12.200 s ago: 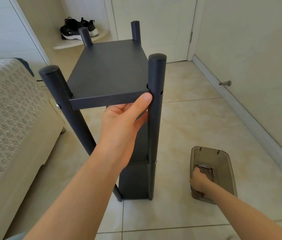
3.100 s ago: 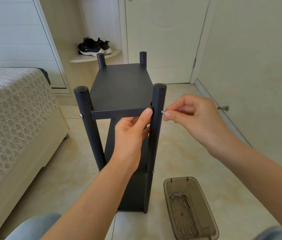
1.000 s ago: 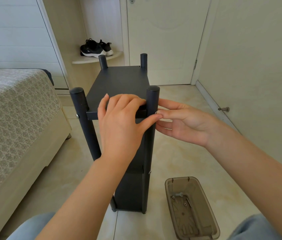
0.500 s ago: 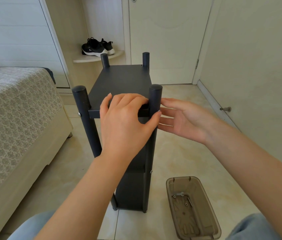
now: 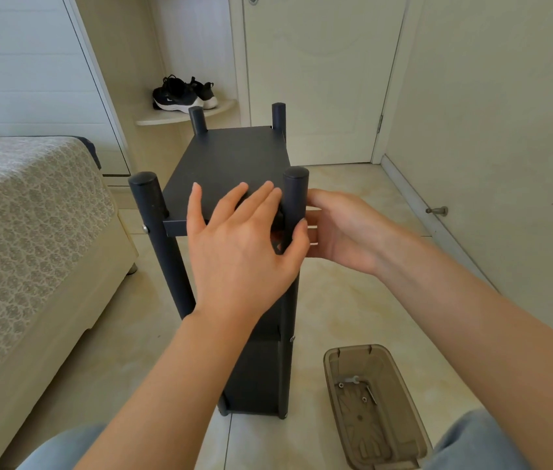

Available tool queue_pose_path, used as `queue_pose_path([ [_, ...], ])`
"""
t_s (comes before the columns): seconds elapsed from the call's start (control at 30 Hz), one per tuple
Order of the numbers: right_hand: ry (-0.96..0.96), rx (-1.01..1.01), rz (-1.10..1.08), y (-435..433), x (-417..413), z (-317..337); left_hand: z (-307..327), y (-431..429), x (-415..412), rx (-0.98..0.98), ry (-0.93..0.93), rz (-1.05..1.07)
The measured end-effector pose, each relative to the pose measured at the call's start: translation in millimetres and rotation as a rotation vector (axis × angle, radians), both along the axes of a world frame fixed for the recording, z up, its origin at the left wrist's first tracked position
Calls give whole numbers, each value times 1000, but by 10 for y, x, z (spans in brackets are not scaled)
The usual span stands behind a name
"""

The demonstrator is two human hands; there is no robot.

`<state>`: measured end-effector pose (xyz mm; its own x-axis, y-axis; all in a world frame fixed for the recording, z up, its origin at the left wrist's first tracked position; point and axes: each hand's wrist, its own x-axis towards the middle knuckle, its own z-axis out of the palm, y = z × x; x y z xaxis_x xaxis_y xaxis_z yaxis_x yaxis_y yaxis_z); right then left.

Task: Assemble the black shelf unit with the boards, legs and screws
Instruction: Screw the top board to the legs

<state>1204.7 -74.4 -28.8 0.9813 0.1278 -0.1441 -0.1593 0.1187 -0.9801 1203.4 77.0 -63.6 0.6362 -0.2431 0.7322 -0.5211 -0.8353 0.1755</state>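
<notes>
Soft, even daylight fills the room, bright with no harsh patches. The tiled floor (image 5: 353,184) beyond the right hand (image 5: 343,232) carries a pale sheen but no hard glare. Shadows are faint and diffuse: a dim band under the bed (image 5: 31,232) to the left of the left hand (image 5: 244,245), and a darker pocket between that hand's palm and the black leg (image 5: 293,198). The matte top board (image 5: 231,157) swallows detail. Focus is fair at the hands, while the forearms below them look softer. Wide-angle bend curves the door frame (image 5: 392,79) and wall lines towards the edges.

Left hand (image 5: 244,247) palm-down, fingers (image 5: 234,202) spread — right hand (image 5: 341,232) beside it, fingers straight
</notes>
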Motion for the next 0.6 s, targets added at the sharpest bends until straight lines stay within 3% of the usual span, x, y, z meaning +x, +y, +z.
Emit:
queue_pose_path([
  [0.2,-21,3,25,-15,-32,-22,-27,1,16,-29,-60,-17],
  [0.37,20,-43,-75,-186,-101,-92,-56,-11,28,-41,-101,-8],
  [0.6,167,-285,-83,-549,-236,-549,-77,-26,33,-70,-132,1],
])
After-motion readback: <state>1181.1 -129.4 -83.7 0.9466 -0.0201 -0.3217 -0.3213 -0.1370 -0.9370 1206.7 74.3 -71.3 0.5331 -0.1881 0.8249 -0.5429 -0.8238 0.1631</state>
